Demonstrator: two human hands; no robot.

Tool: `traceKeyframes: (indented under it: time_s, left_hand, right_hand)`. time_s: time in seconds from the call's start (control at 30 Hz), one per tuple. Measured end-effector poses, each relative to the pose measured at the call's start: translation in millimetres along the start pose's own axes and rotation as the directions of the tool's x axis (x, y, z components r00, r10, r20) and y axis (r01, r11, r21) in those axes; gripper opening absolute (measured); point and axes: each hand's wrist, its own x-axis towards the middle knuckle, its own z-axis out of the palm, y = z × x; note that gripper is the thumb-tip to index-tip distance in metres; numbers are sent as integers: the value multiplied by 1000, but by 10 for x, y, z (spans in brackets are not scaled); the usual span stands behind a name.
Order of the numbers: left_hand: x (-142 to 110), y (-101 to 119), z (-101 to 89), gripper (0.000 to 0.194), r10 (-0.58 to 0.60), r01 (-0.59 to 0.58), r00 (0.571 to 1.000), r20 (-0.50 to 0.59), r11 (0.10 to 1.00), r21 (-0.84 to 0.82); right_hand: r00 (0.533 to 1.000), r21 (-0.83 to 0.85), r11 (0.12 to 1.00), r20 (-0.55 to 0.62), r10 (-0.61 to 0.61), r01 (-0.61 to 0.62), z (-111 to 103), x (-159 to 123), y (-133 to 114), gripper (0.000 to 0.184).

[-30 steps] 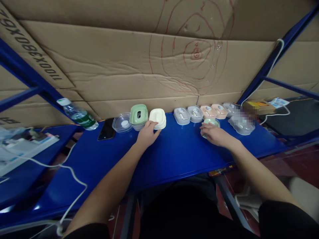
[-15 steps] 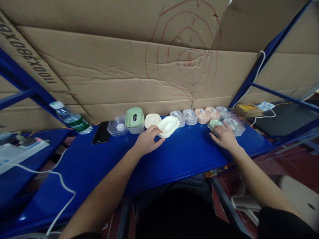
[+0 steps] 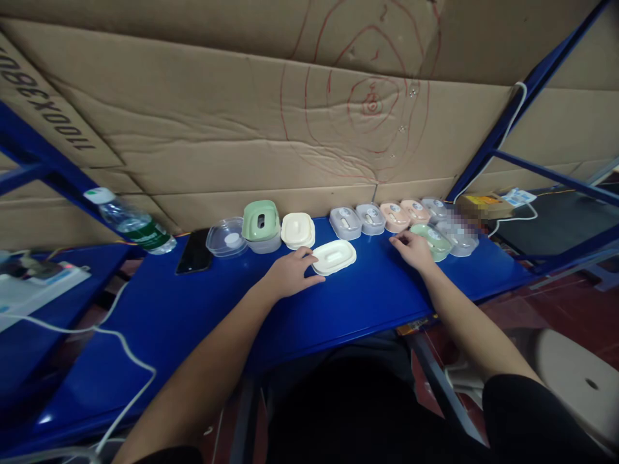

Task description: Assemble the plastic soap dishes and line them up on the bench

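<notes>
A cream oval lid (image 3: 333,256) lies flat at the middle of the blue table. My left hand (image 3: 293,274) is at its left end, thumb and fingers apart, the fingertips touching or nearly touching its edge. To the right, my right hand (image 3: 414,250) hovers loosely curled over the table, with nothing visible in its fingers. Just beside it stands a small box with a green lid (image 3: 432,240). Behind the oval lid sit stacked cream lids (image 3: 298,230), left of a row of grey-lidded boxes (image 3: 345,222) and peach-lidded boxes (image 3: 394,217).
A green-lidded container (image 3: 261,220), a clear container (image 3: 226,237), a black phone (image 3: 193,251) and a water bottle (image 3: 138,225) line the back left. More clear boxes (image 3: 459,238) stand at right. Cardboard (image 3: 217,129) walls the back; a white cable (image 3: 126,361) crosses the left side.
The cream oval lid has gone from tilted in my left hand to flat and lower, slightly right. My right hand has come left, off the green-lidded box.
</notes>
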Motion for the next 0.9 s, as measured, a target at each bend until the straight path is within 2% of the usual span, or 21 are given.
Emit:
traceKeyframes:
  time_s: [0.07, 0.17, 0.27, 0.33, 0.4, 0.47, 0.53, 0.63, 0.7, 0.77, 0.9]
  left_hand:
    - [2, 4, 10, 54, 1, -1, 1000, -7, 1000, -4]
    - [8, -13, 40, 52, 9, -9, 1000, -25, 1000, -25]
    - [16, -50, 39, 51, 9, -10, 999, -36, 999, -32]
    - [18, -76, 13, 52, -8, 8, 999, -36, 1000, -22]
    - [12, -99, -21, 55, -46, 46, 998, -44, 999, -9]
    - [1, -118, -48, 58, -97, 97, 992, -76, 995, 6]
    - [-8, -135, -53, 61, -143, 147, 983, -115, 989, 28]
    - [-1, -158, -18, 64, -198, 210, 970, -137, 975, 76]
    - [18, -171, 15, 66, -220, 234, 966, -132, 967, 102]
    - [41, -181, 36, 64, -231, 246, 964, -129, 963, 113]
    - [73, -190, 38, 54, -242, 260, 961, -135, 956, 137]
  right_hand:
    - [998, 53, 997, -30, 55, -54, -13, 38, 98, 37]
    - [995, 112, 993, -95, 37, -26, 1, 44, 55, 39]
    - [988, 169, 980, -130, -84, 106, 68, 15, -221, 41]
    - [969, 153, 957, -81, -235, 245, 161, 16, -506, 39]
    - [906, 123, 898, -26, -423, 422, 307, 46, -823, 35]
    - [803, 140, 802, 66, -592, 580, 501, 84, -1111, 32]
    - [713, 161, 723, 124, -690, 672, 716, 100, -1316, 32]
    - [611, 174, 643, 203, -765, 746, 973, 51, -1416, 30]
    - [553, 194, 606, 266, -790, 772, 1041, -13, -1385, 28]
    - [542, 230, 604, 283, -792, 763, 1023, -71, -1337, 25]
    - [594, 300, 649, 261, -761, 699, 875, -90, -1273, 25]
